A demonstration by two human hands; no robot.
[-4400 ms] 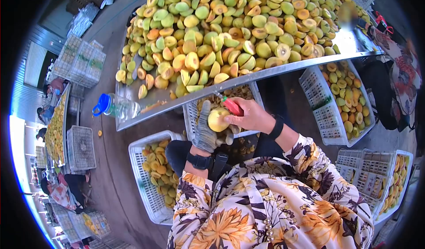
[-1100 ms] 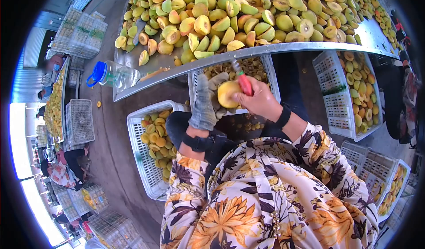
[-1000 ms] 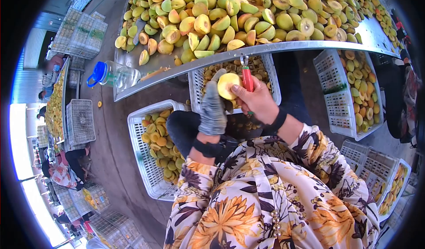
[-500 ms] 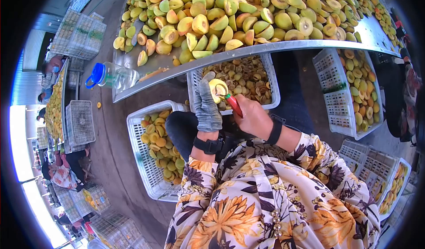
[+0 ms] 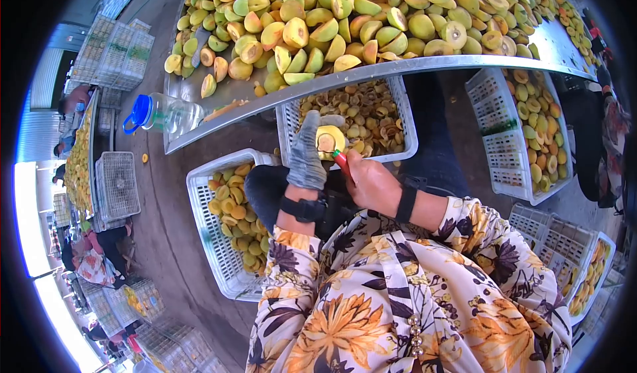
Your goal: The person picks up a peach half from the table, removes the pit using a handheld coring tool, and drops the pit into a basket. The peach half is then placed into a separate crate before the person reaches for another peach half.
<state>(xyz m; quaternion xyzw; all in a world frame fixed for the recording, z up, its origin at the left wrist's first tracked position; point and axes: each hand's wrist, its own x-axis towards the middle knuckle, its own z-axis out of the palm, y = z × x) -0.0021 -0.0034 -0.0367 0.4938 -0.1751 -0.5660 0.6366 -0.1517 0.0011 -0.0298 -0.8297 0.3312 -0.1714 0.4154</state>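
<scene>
In its grey knit glove, my left hand (image 5: 307, 154) grips a yellow peach half (image 5: 329, 142), cut face up, with a brownish centre. My bare right hand (image 5: 373, 182) is closed around the red handle of a pitting knife (image 5: 342, 162). The knife's tip meets the lower right of the peach half; its blade is hard to make out. Both hands are above my lap, in front of a white crate (image 5: 411, 131) of brownish pit pieces and scraps. To the left, another crate (image 5: 215, 240) holds yellow peach halves.
A metal table (image 5: 219, 94) heaped with cut peaches (image 5: 318, 21) spans the front, its edge close beyond my hands. A blue-capped bottle (image 5: 176, 115) lies on its left corner. A crate of peaches (image 5: 531, 134) stands right. Other people sit at a far-left table.
The peach half has turned and its brown centre now faces up. My right hand has shifted slightly left and down, and the knife's curved blade no longer shows clearly.
</scene>
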